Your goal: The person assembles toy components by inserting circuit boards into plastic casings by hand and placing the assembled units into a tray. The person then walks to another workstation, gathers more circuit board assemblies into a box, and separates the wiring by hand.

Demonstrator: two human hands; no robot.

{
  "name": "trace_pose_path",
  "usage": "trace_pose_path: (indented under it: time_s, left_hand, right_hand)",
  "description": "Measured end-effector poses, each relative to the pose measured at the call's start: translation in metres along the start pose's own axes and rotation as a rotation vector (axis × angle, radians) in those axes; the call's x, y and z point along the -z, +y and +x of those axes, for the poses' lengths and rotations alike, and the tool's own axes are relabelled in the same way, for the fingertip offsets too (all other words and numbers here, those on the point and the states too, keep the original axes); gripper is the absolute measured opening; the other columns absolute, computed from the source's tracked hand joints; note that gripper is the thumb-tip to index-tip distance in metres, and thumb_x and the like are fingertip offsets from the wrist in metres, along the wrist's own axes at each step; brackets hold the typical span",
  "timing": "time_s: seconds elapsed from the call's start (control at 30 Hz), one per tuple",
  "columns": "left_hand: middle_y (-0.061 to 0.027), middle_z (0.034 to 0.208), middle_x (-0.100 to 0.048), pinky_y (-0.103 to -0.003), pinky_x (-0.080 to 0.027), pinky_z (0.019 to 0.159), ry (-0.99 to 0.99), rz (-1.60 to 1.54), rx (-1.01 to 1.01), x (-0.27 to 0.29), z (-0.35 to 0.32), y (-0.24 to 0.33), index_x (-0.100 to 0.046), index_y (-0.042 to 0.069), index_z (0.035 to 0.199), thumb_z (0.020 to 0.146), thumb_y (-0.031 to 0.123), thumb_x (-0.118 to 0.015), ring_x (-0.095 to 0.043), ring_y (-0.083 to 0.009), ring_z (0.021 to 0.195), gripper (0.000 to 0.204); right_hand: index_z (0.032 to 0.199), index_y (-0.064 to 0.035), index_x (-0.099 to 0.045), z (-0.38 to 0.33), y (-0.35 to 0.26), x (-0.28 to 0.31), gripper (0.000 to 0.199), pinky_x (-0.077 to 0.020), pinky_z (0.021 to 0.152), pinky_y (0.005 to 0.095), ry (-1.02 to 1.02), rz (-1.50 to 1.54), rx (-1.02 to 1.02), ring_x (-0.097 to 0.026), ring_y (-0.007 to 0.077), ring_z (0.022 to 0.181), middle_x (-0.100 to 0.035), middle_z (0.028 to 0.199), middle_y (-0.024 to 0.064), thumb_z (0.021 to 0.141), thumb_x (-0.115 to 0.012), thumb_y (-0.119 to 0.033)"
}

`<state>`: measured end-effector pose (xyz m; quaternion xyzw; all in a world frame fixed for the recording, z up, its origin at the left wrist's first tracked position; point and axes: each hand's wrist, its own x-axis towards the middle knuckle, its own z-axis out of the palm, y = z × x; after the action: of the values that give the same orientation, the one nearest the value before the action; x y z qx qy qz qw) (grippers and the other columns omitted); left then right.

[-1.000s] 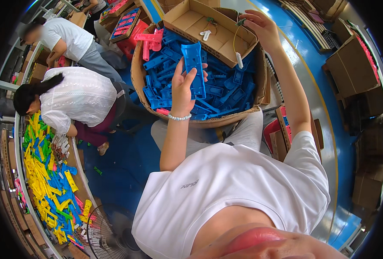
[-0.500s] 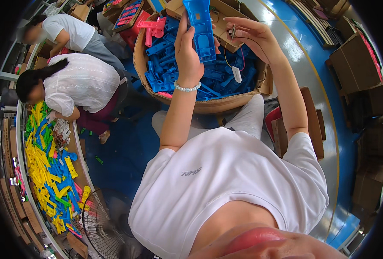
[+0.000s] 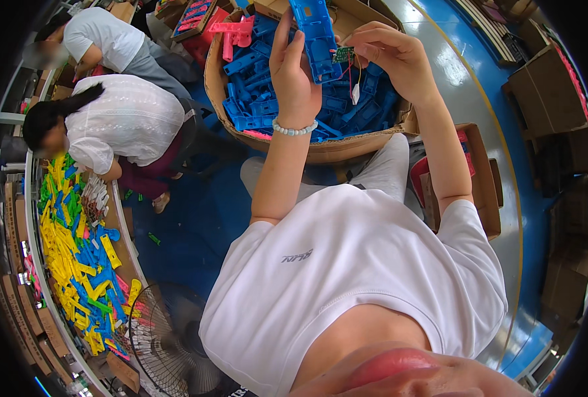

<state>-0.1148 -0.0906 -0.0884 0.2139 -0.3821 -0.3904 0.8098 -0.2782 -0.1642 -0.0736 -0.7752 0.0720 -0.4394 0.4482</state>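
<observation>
L hand holds blue shell, R hand w/ green PCB

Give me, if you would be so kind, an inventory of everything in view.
Shell: one, blue, in the left hand
Board: one, green, at the right hand
Wires: at least two, red and yellow, by the board
White piece: one, white, below the board
Carton: one, brown, before the person
Loose parts: many, blue, in the carton
Pink parts: a few, pink, at its far left
Heap: many pieces, mainly yellow, blue, green, left side
Fan: one, dark, lower left
Co-workers: at least two, white tops, upper left
Boxes: several, brown, right side
Floor: one, blue, below
Bracelet: one, pale, left wrist
Shirt: one, white, on the person
Hands: two, bare, over the carton
</observation>
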Motion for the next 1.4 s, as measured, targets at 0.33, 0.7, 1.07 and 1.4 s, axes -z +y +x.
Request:
trace_pose_path:
  time_s: [0.33, 0.7, 1.07, 1.4]
  left_hand:
    - [-0.0086, 0.121, -0.055, -0.030, -0.054, 0.088, -0.261, 0.611, -0.564, 0.044, 0.011, -0.001, -0.056, 0.010, 0.126, 0.074, -0.002, -0.081, -0.058, -0.0219, 0.111, 0.059]
    - [-0.0155, 0.141, -0.040, -0.042, -0.061, 0.084, -0.483, 0.665, -0.635, 0.045, -0.003, 0.000, -0.053, -0.001, 0.130, 0.079, -0.003, -0.074, -0.065, -0.0374, 0.106, 0.055]
    - [-0.0190, 0.149, -0.038, -0.051, -0.049, 0.101, -0.459, 0.141, -0.092, 0.044, -0.021, 0.015, -0.056, -0.002, 0.130, 0.091, 0.002, -0.043, -0.055, -0.0438, 0.121, 0.041]
    - [-0.0228, 0.140, -0.049, -0.040, -0.047, 0.103, -0.173, 0.125, -0.018, 0.035, -0.040, 0.009, -0.041, -0.001, 0.143, 0.094, -0.003, -0.044, -0.056, -0.0306, 0.124, 0.049]
  right_hand:
    - [0.104, 0.0009, -0.069, -0.035, -0.003, -0.002, 0.016, -0.0527, 0.079, 0.0274, 0.138, 0.422, -0.207, -0.064, 0.0154, 0.086, -0.068, 0.098, 0.0090, 0.088, -0.068, -0.002]
    - [0.097, 0.0012, -0.068, -0.031, -0.008, -0.049, 0.013, -0.0517, 0.090, 0.0312, 0.204, 0.646, -0.229, -0.067, 0.0202, 0.100, -0.071, 0.095, 0.0104, 0.085, -0.070, 0.001]
    - [0.099, 0.0036, -0.068, -0.031, -0.010, -0.055, 0.013, -0.0573, 0.078, 0.0271, 0.254, 0.344, -0.212, -0.067, 0.0133, 0.086, -0.070, 0.093, 0.0081, 0.088, -0.068, -0.003]
    - [0.100, 0.0038, -0.068, -0.025, -0.009, -0.060, 0.016, -0.0565, 0.080, 0.0266, 0.294, 0.099, -0.245, -0.067, 0.0128, 0.087, -0.071, 0.092, 0.0084, 0.086, -0.070, -0.003]
